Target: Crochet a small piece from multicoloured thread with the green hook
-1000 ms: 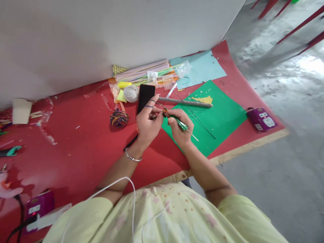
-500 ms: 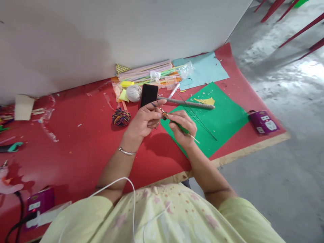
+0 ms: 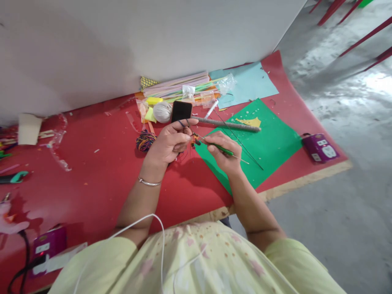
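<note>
My right hand is closed around a crochet hook with a green grip, its tip pointing left at a small piece of multicoloured crochet. My left hand pinches that small dark and orange piece between thumb and fingers. Dark yarn wraps over its stretched index finger. Partly behind my left wrist lies a multicoloured ball of yarn. Just beyond my left fingers is a black phone, with a ball of pale grey yarn beside it.
A green sheet lies under a grey rod and a thin dark cable. Behind are several pastel sticks, a white pen and a light blue sheet. Purple socket boxes sit at both ends of the red table.
My hands have drawn slightly apart. The hook has moved right, and more of the small crochet piece shows between them. My left hand has shifted a little left, covering part of the multicoloured ball.
</note>
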`<state>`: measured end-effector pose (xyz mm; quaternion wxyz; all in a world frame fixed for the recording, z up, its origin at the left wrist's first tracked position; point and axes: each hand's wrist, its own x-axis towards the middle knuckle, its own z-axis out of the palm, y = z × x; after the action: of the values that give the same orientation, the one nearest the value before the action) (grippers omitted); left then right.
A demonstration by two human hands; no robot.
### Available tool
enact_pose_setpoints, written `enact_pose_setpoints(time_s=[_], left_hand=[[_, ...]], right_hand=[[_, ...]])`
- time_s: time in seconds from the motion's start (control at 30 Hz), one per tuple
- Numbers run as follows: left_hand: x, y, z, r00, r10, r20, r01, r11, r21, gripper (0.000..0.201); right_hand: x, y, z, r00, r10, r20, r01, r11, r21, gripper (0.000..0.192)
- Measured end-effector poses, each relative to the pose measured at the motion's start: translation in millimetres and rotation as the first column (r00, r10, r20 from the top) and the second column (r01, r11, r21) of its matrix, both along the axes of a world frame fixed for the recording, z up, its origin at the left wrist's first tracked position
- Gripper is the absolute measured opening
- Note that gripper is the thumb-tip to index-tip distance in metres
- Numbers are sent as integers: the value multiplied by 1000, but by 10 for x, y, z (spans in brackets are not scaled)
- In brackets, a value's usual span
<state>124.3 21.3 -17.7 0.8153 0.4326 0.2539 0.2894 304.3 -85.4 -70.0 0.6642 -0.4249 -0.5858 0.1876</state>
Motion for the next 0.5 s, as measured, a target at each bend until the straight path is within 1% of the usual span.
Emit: enact_pose_setpoints(time_s=[0.13,0.3,0.5], left_hand=[[1,1,2,999,9,-30,-9,1000,20,46],[13,-1,-16,998,28,-61,-26,999,29,51],[12,-5,-13,996,55,-63,-52,997,50,44]], right_hand=[[-5,-6,10,1000,7,0,-7,1000,0,28],[-18,-13,29,1000,15,12,-15,1000,17,32],[-6,-20,28,1000,4,23,-4,1000,2,27]])
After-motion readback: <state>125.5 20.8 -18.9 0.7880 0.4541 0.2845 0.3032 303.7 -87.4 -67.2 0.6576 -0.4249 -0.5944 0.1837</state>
